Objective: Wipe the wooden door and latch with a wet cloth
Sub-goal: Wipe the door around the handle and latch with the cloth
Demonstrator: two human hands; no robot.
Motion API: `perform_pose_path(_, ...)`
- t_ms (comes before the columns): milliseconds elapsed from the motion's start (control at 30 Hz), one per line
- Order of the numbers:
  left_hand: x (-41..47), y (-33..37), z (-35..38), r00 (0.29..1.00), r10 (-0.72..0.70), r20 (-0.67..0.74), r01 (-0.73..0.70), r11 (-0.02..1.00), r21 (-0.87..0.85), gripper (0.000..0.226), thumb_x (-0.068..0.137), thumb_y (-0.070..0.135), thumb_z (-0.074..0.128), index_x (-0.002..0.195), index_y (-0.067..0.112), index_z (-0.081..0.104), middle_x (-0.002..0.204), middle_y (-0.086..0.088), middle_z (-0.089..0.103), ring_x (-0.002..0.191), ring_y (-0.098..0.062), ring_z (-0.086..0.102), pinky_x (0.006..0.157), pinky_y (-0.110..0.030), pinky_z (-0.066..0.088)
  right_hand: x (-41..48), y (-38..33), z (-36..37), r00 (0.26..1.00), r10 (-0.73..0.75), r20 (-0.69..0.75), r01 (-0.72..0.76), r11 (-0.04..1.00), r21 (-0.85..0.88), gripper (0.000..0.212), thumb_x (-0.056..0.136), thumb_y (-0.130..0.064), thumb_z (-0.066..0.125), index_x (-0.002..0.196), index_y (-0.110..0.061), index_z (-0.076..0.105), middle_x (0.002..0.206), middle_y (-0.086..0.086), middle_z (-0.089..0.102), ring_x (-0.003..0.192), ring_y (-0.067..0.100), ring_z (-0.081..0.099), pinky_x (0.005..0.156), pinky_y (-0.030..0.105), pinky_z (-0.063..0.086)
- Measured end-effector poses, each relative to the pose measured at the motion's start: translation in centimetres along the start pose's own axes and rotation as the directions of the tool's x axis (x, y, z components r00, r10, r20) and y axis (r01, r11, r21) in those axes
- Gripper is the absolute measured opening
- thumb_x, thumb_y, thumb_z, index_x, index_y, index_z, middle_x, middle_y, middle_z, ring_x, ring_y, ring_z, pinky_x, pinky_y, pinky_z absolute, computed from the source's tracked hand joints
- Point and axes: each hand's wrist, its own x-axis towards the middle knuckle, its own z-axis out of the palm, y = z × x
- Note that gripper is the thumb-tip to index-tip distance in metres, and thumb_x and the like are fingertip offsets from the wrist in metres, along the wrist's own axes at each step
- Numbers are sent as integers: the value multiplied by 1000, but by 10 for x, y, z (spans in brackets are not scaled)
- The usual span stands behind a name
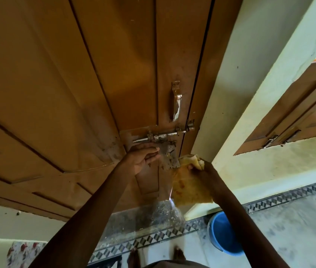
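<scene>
A brown panelled wooden door (95, 84) fills the upper left of the head view. Its metal sliding latch (164, 135) sits at the door's right edge, below a metal pull handle (176, 101). A flat hasp plate (169, 156) hangs under the bolt. My left hand (143, 158) is against the door just below the bolt, fingers curled at the hasp plate's left edge. My right hand (201, 169) grips a yellow stained cloth (190, 188), which hangs down right of the hasp plate and touches its lower corner.
A pale green wall (250, 93) stands right of the door, with a wooden window shutter (298, 113) set in it. A blue bucket (223, 235) stands on the tiled floor at the lower right. My bare feet (134, 256) are at the bottom. A floral fabric (23, 252) lies lower left.
</scene>
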Motion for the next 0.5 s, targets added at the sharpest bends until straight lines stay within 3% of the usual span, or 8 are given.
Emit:
perform_pose_path(33, 1, -1, 0, 1000, 1, -6, -1, 1000, 4, 22, 85, -10, 61, 105, -3, 65, 81, -10, 72, 74, -17, 71, 67, -28, 62, -4, -7, -2, 984, -125, -129, 82, 951, -299, 22, 91, -30, 57, 107, -15, 62, 99, 14, 64, 91, 31, 62, 91, 42, 50)
perform_pose_path(67, 2, -2, -1, 1000, 3, -12, -3, 1000, -4, 28, 84, -11, 61, 112, -6, 62, 84, -11, 71, 77, -18, 71, 68, -29, 62, -8, -16, -1, 905, -335, -261, 134, 809, -573, 26, 91, -22, 60, 115, -14, 62, 99, 15, 69, 89, 32, 65, 88, 39, 52)
perform_pose_path(133, 3, -3, -2, 1000, 7, -26, -7, 1000, -4, 36, 84, -13, 60, 120, -8, 58, 90, -13, 70, 83, -20, 69, 66, -27, 62, -11, -36, 9, 663, -706, -250, 279, 543, -792, 32, 85, -15, 64, 117, -13, 64, 97, 12, 74, 82, 31, 69, 76, 31, 52)
perform_pose_path(167, 2, -4, -2, 1000, 7, -28, -7, 1000, -7, 38, 84, -13, 59, 122, -8, 57, 93, -13, 69, 83, -20, 68, 65, -26, 61, -7, -45, 17, 605, -774, -186, 338, 461, -820, 35, 81, -13, 67, 116, -14, 66, 99, 9, 74, 83, 29, 70, 73, 30, 54)
perform_pose_path(200, 2, -5, -1, 1000, 8, -27, -9, 1000, -21, 39, 85, -14, 58, 123, -9, 56, 93, -14, 68, 81, -20, 69, 65, -26, 61, 4, -51, 26, 598, -795, -99, 358, 376, -855, 40, 78, -10, 68, 117, -17, 66, 106, 8, 72, 87, 27, 69, 75, 31, 56)
perform_pose_path(333, 1, -5, 3, 999, 3, -44, -3, 1000, 0, 39, 88, -18, 48, 125, -10, 55, 87, -10, 66, 78, -20, 65, 58, -23, 60, 48, -49, 63, 781, -597, 181, 296, 99, -950, 55, 69, -6, 73, 120, -20, 65, 127, 8, 62, 114, 38, 56, 85, 47, 56)
perform_pose_path(433, 3, -9, 1, 999, 27, -42, -26, 999, 36, 41, 87, -18, 48, 127, -10, 54, 88, -5, 69, 67, -13, 70, 57, -22, 59, 42, -26, 55, 784, -581, 218, 338, 105, -935, 56, 57, -5, 79, 111, -20, 69, 121, 7, 66, 105, 39, 59, 74, 42, 58)
perform_pose_path(500, 5, -14, -2, 998, 42, -46, -41, 999, 21, 42, 86, -17, 54, 127, -12, 53, 82, -6, 72, 61, -8, 71, 61, -23, 60, 29, -11, 44, 777, -567, 275, 376, 68, -924, 49, 60, -4, 76, 106, -22, 70, 115, 4, 67, 97, 34, 62, 67, 37, 55)
